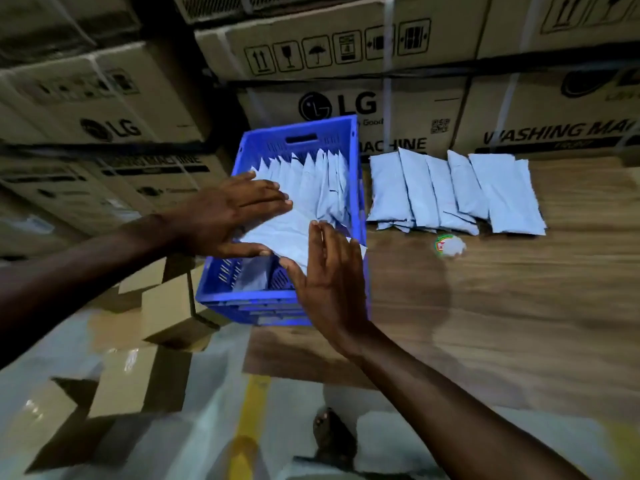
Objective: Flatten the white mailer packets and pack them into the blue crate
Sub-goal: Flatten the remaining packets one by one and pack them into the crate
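Note:
The blue crate [221, 292] stands on the left end of a wooden table, with several white mailer packets [311, 178] standing upright in a row inside it. One white packet [280, 233] lies slanted over the crate's near half. My left hand [228, 216] presses flat on its left part with straight fingers. My right hand [329, 282] is flat too, fingers straight, touching the packet's near right edge above the crate's front corner. Several more white packets [453, 192] lie side by side on the table to the right of the crate.
The wooden table [502, 306] stretches to the right. A small round lid [448, 245] lies on it near the loose packets. Stacked cardboard appliance boxes [346, 98] wall off the back and left. Smaller cartons [166, 306] sit on the floor at the lower left.

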Demonstrator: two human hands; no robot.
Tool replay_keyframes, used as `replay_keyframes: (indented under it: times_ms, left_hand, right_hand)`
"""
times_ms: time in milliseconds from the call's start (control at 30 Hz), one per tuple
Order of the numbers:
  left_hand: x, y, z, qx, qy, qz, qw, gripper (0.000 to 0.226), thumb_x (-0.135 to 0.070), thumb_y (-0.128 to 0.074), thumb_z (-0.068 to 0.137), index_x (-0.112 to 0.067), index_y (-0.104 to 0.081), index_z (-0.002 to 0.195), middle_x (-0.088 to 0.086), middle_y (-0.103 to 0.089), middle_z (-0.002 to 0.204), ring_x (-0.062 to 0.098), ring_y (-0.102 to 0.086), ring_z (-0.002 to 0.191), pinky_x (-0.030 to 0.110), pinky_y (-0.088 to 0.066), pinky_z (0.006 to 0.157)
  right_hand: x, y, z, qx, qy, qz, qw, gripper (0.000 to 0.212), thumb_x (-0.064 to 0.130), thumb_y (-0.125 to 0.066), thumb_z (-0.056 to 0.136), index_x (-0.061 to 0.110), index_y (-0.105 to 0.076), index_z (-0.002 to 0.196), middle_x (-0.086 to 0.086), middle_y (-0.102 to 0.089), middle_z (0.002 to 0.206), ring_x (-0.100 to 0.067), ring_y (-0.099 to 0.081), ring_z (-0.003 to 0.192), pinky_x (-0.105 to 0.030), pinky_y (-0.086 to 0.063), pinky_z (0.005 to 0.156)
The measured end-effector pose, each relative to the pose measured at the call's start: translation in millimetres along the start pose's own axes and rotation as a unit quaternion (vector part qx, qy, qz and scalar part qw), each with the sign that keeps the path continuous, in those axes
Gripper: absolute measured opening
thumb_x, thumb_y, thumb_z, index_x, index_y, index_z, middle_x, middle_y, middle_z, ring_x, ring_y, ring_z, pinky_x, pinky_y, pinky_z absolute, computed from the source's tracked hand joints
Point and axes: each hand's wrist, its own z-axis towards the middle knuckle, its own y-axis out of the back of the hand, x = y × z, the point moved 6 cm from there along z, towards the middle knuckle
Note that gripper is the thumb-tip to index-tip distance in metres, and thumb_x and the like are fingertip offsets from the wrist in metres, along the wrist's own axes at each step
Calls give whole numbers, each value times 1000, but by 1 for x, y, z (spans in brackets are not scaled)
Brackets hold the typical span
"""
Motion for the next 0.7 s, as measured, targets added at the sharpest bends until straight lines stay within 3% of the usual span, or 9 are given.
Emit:
replay_keyframes:
  times_ms: [367,700]
  left_hand:
    - [104,-59,-1,39,-130,-29,990,76,-59,-51,97,-4,-45,149,17,-54,144,35,-48,136,58,-35,113]
    - [138,-135,14,49,-226,-111,966,78,-61,-51,97,-7,-41,152,12,-49,151,30,-42,144,54,-30,119]
  right_hand:
    - [46,-100,38,78,-194,-74,975,70,56,-30,104,1,-56,140,-20,-59,139,-38,-59,124,-55,-47,104]
    - [38,-158,27,135,-291,-115,940,69,56,-36,104,0,-53,141,-21,-61,134,-38,-62,117,-51,-54,94]
